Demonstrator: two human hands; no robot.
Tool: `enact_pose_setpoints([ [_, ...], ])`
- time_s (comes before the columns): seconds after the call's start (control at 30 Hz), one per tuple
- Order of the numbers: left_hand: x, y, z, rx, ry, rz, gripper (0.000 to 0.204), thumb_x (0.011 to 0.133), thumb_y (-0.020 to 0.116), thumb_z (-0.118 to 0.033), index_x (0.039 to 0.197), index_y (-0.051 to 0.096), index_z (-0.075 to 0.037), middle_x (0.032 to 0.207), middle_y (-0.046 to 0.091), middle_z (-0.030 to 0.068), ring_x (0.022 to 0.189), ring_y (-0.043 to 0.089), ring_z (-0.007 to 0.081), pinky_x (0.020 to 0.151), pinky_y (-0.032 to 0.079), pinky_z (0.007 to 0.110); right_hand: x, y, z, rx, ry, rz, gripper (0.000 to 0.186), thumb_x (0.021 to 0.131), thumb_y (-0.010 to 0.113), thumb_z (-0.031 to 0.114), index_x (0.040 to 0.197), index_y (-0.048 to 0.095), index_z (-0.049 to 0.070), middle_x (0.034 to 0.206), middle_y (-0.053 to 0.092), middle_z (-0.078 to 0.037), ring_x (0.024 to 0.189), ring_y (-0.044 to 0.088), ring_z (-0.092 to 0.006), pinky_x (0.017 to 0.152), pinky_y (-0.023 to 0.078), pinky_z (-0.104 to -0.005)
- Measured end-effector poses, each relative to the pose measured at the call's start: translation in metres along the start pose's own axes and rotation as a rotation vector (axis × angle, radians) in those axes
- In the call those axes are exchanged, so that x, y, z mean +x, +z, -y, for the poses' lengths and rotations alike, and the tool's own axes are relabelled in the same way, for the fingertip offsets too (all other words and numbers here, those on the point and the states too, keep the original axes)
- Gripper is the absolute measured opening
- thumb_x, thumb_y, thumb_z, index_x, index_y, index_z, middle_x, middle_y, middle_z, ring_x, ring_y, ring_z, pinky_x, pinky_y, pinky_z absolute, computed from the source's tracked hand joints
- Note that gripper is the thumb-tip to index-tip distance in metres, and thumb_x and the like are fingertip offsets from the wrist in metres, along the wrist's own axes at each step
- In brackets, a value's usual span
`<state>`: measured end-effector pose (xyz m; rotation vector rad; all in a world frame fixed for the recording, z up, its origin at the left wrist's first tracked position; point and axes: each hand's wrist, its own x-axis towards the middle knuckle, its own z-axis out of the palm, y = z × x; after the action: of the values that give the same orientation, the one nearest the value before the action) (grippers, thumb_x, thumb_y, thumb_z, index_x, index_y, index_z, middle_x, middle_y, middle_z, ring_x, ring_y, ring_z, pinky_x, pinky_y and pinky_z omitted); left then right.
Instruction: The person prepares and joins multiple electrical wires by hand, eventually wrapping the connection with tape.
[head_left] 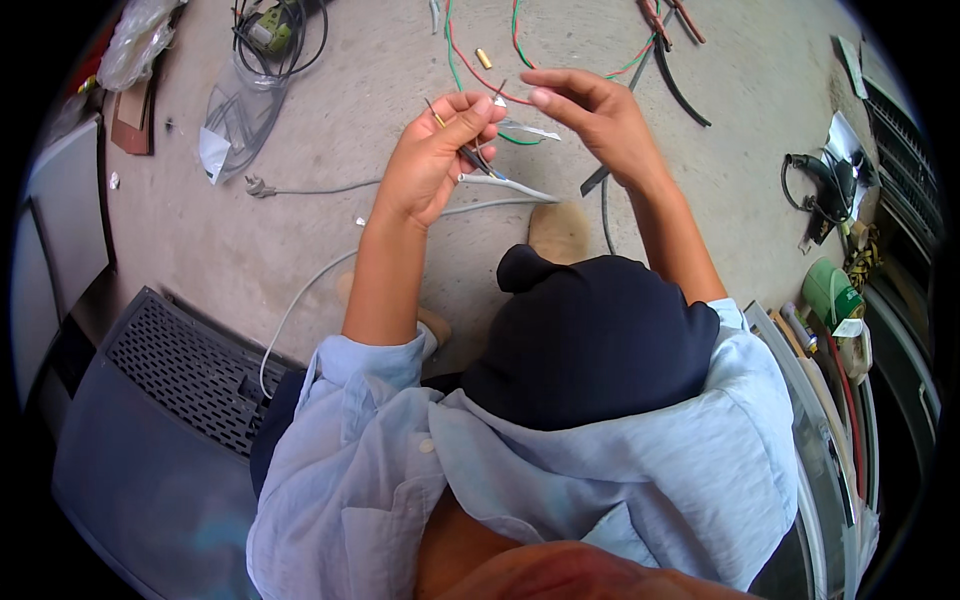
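Observation:
My left hand (445,150) is closed round the end of a grey electrical cable (515,185), its thumb pressed to the fingers. Thin cores stick out of that grip, one with yellow insulation (438,119) and a bare dark tip. Another dark wire tip (503,87) rises beside the thumb, with a small white bit next to it. To the right, my right hand (605,125) reaches toward this tip. Its thumb and forefinger are a little apart, with nothing visible between them. A red wire (472,65) passes behind the right thumb, apparently on the floor.
Green wire (453,70) and a small yellow cylinder (484,59) lie beyond my hands. A plug (260,187) lies left, near a clear bag (235,130). Black cable pieces (683,95) and a dark power tool (832,185) lie right. A perforated grey panel (190,370) stands lower left.

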<state>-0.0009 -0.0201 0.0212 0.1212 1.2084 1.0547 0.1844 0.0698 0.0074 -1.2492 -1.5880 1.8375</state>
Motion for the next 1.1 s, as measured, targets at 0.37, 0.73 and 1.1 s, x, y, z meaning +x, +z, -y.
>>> enact_pose_setpoints([
  [0.37, -0.004, 0.013, -0.001, -0.01, -0.061, -0.01, 0.024, 0.093, 0.064, -0.025, 0.108, 0.06, -0.007, 0.097, 0.064, 0.0022, 0.083, 0.056, 0.0065, 0.07, 0.05, 0.023, 0.01, 0.002, -0.006, 0.293, -0.036, -0.345, 0.028, 0.092, 0.064, 0.029, 0.091, 0.071, 0.002, 0.085, 0.068, -0.002, 0.083, 0.058, -0.0105, 0.08, 0.045, -0.0256],
  [0.73, 0.003, 0.009, -0.001, -0.065, 0.07, -0.032, 0.028, 0.092, 0.064, -0.025, 0.113, 0.058, -0.008, 0.107, 0.062, 0.0005, 0.1, 0.055, 0.0111, 0.088, 0.04, 0.029, -0.009, 0.043, -0.001, 0.41, 0.138, 0.192, 0.017, 0.091, 0.066, 0.017, 0.1, 0.062, 0.003, 0.095, 0.066, -0.001, 0.087, 0.061, -0.0078, 0.081, 0.048, -0.0227],
  [1.1, 0.002, -0.004, -0.008, 0.095, 0.093, -0.036, 0.038, 0.091, 0.066, -0.019, 0.124, 0.054, -0.005, 0.1, 0.065, 0.0035, 0.095, 0.06, 0.0104, 0.089, 0.047, 0.027, -0.005, 0.024, 0.007, 0.496, 0.181, -0.077, 0.022, 0.096, 0.057, 0.024, 0.105, 0.051, 0.005, 0.089, 0.066, -0.006, 0.084, 0.065, -0.0138, 0.076, 0.051, -0.0259],
])
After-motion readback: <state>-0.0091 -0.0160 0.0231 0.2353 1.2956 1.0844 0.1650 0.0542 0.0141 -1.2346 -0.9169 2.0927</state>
